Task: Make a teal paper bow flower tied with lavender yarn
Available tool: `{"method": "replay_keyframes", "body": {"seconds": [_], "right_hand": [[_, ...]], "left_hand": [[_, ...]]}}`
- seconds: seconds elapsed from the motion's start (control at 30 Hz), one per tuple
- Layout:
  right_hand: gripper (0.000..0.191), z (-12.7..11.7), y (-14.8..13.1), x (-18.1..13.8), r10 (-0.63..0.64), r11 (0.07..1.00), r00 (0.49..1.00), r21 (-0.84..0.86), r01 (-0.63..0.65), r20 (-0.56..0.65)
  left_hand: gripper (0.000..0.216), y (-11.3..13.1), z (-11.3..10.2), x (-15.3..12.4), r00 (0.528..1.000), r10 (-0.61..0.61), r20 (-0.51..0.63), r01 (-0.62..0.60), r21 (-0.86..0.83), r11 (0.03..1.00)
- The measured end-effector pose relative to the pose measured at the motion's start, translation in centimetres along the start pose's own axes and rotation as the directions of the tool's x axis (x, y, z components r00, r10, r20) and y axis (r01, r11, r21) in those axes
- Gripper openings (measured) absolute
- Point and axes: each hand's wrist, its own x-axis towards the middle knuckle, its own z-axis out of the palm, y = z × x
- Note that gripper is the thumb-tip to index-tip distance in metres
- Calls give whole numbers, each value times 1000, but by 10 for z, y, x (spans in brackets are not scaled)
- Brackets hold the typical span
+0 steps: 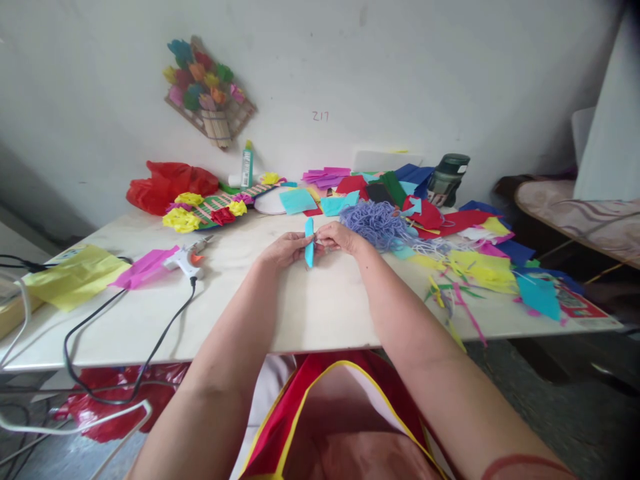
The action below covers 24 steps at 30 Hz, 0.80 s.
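Both hands met over the middle of the white tabletop (pixel 320 313), a little toward its far side. The left hand (pixel 286 250) was closed with its fingertips pinched on a narrow, upright strip of folded light-blue paper (pixel 309 243), gripping it from the left. The right hand (pixel 336 237) was closed too, its fingers pressed to the same strip from the right; whether it also held something small between the fingertips could not be told.

Just right of the right hand lay a tangled heap of lavender yarn (pixel 376 225), and beyond that a wide scatter of coloured paper squares and offcuts (pixel 480 260) ran to the table's right end. A dark green lidded jar (pixel 447 178) stood at the far edge among them. To the left, well apart from the hands, a white glue gun (pixel 187 260) with a black cord (pixel 125 333) lay beside a pink paper sheet (pixel 145 267), with a yellow paper sheet (pixel 75 277) farther left. Near the far left sat a red plastic bag (pixel 167 183), a green glue bottle (pixel 247 167), and a strip decorated with paper flowers (pixel 210 210). A paper-flower plaque (pixel 207 93) hung on the wall.
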Motion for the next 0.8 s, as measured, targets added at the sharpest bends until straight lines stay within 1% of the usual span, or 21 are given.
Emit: {"method": "replay_keyframes", "body": {"seconds": [0.07, 0.13, 0.27, 0.33, 0.4, 0.53, 0.6, 0.67, 0.8], "right_hand": [[13, 1, 0, 1, 18, 999, 1000, -32, -19, -26], [8, 2, 0, 2, 11, 994, 998, -104, -18, -65], [9, 2, 2, 7, -109, 955, 986, -287, 67, -130], [7, 3, 2, 9, -151, 939, 976, -331, 92, -155], [6, 4, 1, 8, -177, 942, 968, -316, 114, -176], [9, 5, -4, 3, -184, 973, 959, -179, 146, -218], [8, 5, -5, 2, -189, 977, 959, -133, 164, -210], [9, 4, -4, 4, -204, 973, 960, -143, 178, -192], [9, 3, 2, 10, -252, 950, 947, -235, 204, -200]], "left_hand": [[26, -1, -1, 1, 1000, -1, -5, 1, 11, 1000], [27, -2, -2, 2, 1000, -1, -6, 1, 23, 1000], [25, -3, -3, 3, 999, 24, -24, -23, 32, 999], [23, -4, -2, 4, 997, 48, -53, -47, 20, 999], [21, -4, -2, 6, 993, 79, -90, -80, -1, 997], [20, -3, -1, 8, 980, 125, -153, -134, -52, 990], [20, -3, -1, 8, 976, 129, -175, -145, -82, 986], [19, -2, -1, 8, 971, 129, -199, -153, -109, 982], [16, -1, 1, 7, 966, 115, -231, -146, -123, 982]]}}
